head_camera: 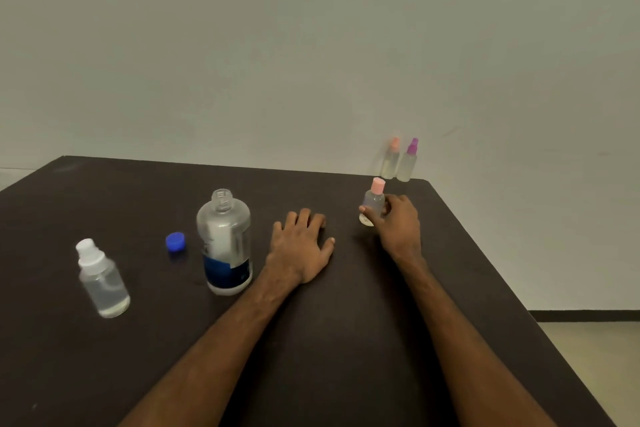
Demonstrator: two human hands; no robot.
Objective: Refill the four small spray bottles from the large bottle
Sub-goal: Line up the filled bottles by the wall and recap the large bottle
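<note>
1. Large bottle (224, 243): upright on the surface (69, 374), left of centre. Neck open, blue label low on the body. Liquid level unreadable.
2. Blue cap (175, 241): lying on the surface just left of the large bottle, not touching it.
3. Pink-capped spray bottle (373, 201): right of centre, cap on, slightly tilted. Right hand (398, 222) grips its body, thumb and fingers curled round it. Can't tell if the base touches the surface.
4. Left hand (301, 244): flat on the surface, palm down, fingers spread, holding nothing. It sits between the large bottle and the pink-capped one.
5. White-capped spray bottle (102, 279): near left, cap on, clear liquid inside, well apart from the rest.
6. Peach-capped spray bottle (390, 161) and purple-capped spray bottle (408, 161): side by side at the far right corner, upright, against the pale wall (311, 45).
</note>
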